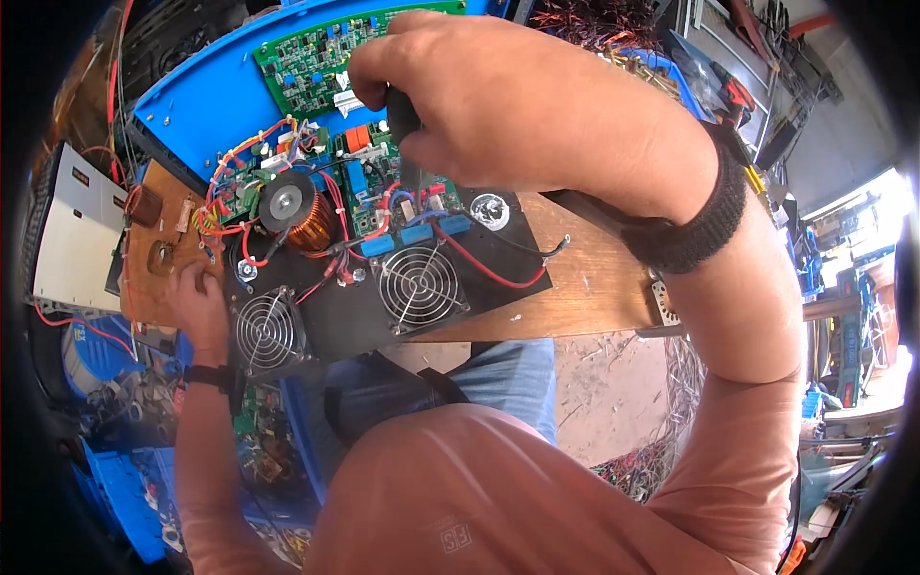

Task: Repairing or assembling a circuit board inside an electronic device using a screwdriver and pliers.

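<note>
A black metal panel (350,321) lies on the wooden table, carrying two fans with round wire guards (419,286), a copper-wound coil (311,220) and a green circuit board (364,206). Above that board, my right hand (470,101) is closed around the dark handle of a tool (402,117), which points down at the board. Its lower end is hard to make out among the wires. My left hand (198,305) rests beside the panel's left edge, fingers partly spread on the tabletop, with nothing visible in them.
Another green circuit board (302,72) leans in a blue bin (196,105) behind the panel. A white box-shaped unit (81,230) stands at the far left. Red, blue and black wires (494,276) run loose over the panel. Bundled wire scrap (661,441) lies on the floor at right.
</note>
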Available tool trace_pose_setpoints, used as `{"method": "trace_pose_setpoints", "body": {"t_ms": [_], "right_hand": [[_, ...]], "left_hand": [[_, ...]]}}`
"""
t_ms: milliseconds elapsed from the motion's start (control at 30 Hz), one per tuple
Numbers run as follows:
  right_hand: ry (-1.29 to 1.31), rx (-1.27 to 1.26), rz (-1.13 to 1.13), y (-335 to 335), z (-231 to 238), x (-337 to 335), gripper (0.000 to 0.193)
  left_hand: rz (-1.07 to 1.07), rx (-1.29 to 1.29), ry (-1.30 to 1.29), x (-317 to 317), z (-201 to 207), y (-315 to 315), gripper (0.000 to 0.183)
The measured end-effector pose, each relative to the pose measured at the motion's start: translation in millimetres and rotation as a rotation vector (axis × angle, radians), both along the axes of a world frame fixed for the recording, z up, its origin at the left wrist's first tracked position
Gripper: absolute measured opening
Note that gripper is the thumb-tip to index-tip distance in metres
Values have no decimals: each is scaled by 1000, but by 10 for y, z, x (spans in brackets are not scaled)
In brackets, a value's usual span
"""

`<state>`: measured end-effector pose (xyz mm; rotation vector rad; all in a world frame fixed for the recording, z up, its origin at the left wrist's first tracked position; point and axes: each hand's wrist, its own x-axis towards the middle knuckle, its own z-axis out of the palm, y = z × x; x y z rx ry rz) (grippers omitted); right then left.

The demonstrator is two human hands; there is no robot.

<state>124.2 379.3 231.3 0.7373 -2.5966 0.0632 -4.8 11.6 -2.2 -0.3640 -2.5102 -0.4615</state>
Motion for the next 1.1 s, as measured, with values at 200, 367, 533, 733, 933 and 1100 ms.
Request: {"method": "trace_pose_setpoints", "body": {"t_ms": [200, 367, 533, 733, 933, 1100], "right_hand": [[-96, 90, -180, -139, 33, 21, 20], [32, -24, -149, -118, -33, 43, 21], [-131, 25, -134, -108, 25, 13, 28], [-110, 20, -171, -136, 29, 23, 26], [-207, 14, -127, -80, 115, 65, 22], [-195, 9, -203, -134, 154, 104, 23]], "left_hand": [[8, -5, 3, -11, -34, -32, 22], [-28, 22, 25, -30, -54, -30, 22], [-15, 15, 16, -12, -34, -45, 22], [-23, -8, 33, -8, -18, -9, 20], [-23, 3, 47, 1, -27, -5, 20], [2, 36, -21, -38, -63, -47, 21]]}}
